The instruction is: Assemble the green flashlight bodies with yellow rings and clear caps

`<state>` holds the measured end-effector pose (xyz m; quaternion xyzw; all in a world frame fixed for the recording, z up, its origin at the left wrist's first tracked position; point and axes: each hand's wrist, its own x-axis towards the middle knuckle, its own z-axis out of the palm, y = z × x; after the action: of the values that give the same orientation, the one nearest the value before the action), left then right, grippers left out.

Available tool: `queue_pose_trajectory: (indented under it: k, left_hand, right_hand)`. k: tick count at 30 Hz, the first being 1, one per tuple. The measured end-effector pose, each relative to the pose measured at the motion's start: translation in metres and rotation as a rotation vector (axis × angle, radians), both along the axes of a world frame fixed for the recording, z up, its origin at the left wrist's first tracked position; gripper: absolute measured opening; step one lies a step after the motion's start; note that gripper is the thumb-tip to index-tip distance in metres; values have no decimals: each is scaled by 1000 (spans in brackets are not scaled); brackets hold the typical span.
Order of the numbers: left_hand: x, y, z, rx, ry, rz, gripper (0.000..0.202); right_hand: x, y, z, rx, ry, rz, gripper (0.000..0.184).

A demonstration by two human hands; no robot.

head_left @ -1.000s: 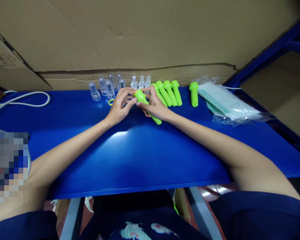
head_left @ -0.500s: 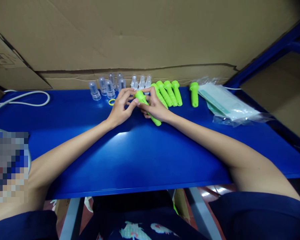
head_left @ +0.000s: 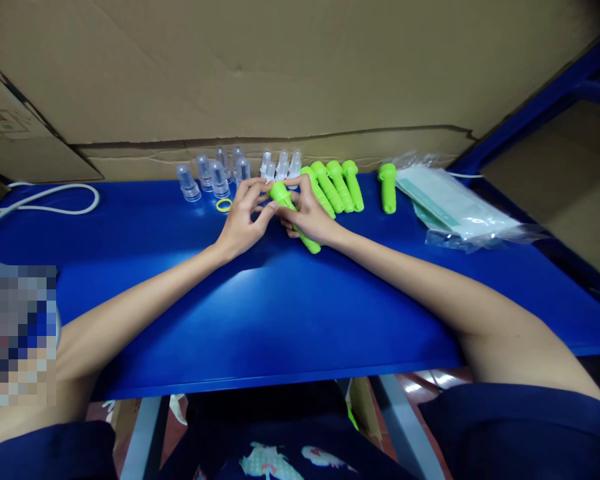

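Note:
My right hand (head_left: 311,217) grips a bright green plastic tube (head_left: 312,243) that lies slanted over the blue table (head_left: 260,307). Its wide head points toward the far side. The fingertips of my left hand (head_left: 243,220) pinch at that head from the left. Just behind my hands lies a row of several more green tubes (head_left: 337,185), and one green tube (head_left: 388,187) lies apart to the right. A small yellow ring (head_left: 223,205) rests on the table left of my left hand.
Several clear plastic caps (head_left: 215,175) stand at the back, with smaller clear pieces (head_left: 281,164) beside them. A clear bag with a pale green pack (head_left: 453,207) lies at the right. A white cable (head_left: 50,199) loops at the far left. Cardboard (head_left: 280,73) walls the back.
Both hands and the held green tube stay in place; only the fingers shift slightly around the tube's head.

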<state>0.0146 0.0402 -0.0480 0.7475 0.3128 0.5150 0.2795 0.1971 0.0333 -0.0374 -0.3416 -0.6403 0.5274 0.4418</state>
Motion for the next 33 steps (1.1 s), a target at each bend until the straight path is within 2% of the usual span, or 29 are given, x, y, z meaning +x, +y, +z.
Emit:
queue_pose_trajectory:
  k: [4, 10, 14, 20, 24, 28, 31, 33]
  left_hand:
    - [2, -3, 1, -40, -15, -23, 42]
    - [7, -6, -1, -135, -60, -147, 46]
    - [9, -8, -4, -142, -75, -155, 50]
    - [10, -18, -3, -114, 29, -152, 45]
    - [12, -19, -1, -105, -28, -160, 47]
    - [12, -14, -2, -109, -69, -127, 56]
    - [9, -11, -1, -98, 39, -44, 53]
    - [8, -12, 1, -74, 146, 10, 51]
  right_hand:
    - [-1, -1, -1, 10, 23, 1, 56]
    - [-5, -4, -1, 29, 33, -70, 62]
    - [-7, -5, -2, 16, 52, -93, 61]
    - [-7, 0, -6, 16, 66, -143, 63]
    - [-8, 4, -11, 18, 73, -139, 63]
    - [-11, 2, -13, -22, 97, -157, 68]
    - [-12, -1, -11, -38, 99, -144, 80]
    - [-12, -2, -9, -43, 83, -104, 80]
